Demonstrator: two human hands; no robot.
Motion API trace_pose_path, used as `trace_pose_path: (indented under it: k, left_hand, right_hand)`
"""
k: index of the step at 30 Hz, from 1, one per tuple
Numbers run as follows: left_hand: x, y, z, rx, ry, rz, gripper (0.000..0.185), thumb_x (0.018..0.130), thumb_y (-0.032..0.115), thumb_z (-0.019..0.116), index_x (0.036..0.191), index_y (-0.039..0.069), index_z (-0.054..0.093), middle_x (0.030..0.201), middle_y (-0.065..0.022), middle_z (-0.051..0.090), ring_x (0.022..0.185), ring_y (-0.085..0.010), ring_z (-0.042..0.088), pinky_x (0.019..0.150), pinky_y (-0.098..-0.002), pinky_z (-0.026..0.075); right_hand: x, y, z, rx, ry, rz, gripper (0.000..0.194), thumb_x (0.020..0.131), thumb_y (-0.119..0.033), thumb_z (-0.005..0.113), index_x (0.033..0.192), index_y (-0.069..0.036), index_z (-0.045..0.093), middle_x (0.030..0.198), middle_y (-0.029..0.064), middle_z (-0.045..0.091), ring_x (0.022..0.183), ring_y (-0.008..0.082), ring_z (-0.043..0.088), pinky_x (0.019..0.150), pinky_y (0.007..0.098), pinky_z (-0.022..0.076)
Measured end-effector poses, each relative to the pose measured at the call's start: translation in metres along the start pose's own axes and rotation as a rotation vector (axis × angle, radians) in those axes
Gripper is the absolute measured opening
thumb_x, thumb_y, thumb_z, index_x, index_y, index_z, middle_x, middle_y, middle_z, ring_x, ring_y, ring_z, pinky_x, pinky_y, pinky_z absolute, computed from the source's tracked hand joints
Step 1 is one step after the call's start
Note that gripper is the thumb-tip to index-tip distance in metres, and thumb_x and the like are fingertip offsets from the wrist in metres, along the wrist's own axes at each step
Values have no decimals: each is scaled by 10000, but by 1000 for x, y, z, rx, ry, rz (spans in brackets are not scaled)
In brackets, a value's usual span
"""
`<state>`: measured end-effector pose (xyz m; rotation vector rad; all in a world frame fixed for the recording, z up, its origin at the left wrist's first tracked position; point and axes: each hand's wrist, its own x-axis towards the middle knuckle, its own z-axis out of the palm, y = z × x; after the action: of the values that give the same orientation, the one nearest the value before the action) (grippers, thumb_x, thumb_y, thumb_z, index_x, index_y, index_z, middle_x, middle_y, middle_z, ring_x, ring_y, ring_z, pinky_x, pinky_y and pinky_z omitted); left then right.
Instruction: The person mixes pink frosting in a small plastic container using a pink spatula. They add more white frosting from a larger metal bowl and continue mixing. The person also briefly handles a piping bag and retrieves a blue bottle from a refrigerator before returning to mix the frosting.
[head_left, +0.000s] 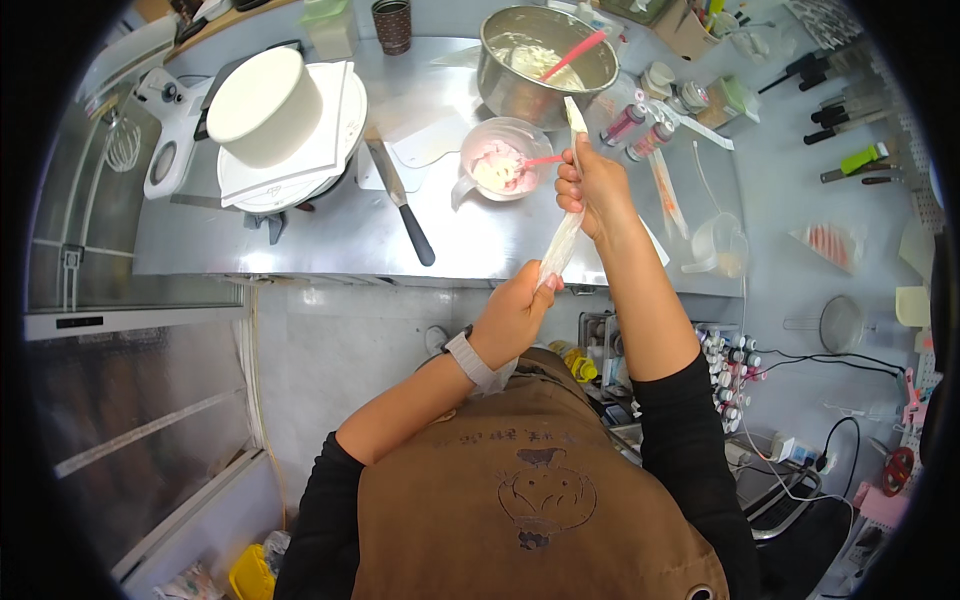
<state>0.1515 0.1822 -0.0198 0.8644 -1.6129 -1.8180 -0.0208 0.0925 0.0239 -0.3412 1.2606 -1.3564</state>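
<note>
A translucent plastic piping bag (561, 246), pulled long and narrow, stretches between my two hands over the table's front edge. My left hand (517, 300) grips its lower end. Higher up, my right hand (592, 184) is closed around the bag, and its whitish tip (575, 115) sticks out above the fist. Just left of the right hand stands a clear plastic jug (480, 169) holding pink and cream-coloured cream (499, 166), with a pink spatula (544, 160) in it. Behind it a large steel mixing bowl (517, 101) contains pale cream (544, 60) and another pink spatula (577, 54).
At left, a white round cake form (259, 109) sits on a turntable (356, 127). A spatula knife with a black handle (416, 234) lies on the steel table (480, 240). Two small colour bottles (624, 124) stand right of the bowl. Knives (840, 116) hang on the right wall.
</note>
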Motion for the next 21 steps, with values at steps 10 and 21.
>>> trace_pose_path:
  k: [10, 21]
  left_hand:
    - [-7, 5, -3, 282, 119, 101, 206, 998, 227, 455, 939, 33, 489, 688, -196, 582, 630, -387, 574, 569, -475, 415]
    - [-19, -7, -19, 318, 74, 87, 229, 1012, 243, 417, 951, 36, 494, 695, -198, 573, 669, -408, 577, 599, -463, 436]
  right_hand:
    - [38, 14, -1, -84, 10, 265, 241, 998, -172, 425, 777, -75, 426, 570, -26, 341, 404, 69, 263, 330, 230, 196]
    - [53, 24, 10, 34, 54, 431, 283, 1019, -164, 374, 755, -75, 424, 588, -13, 369, 410, 82, 268, 330, 231, 203]
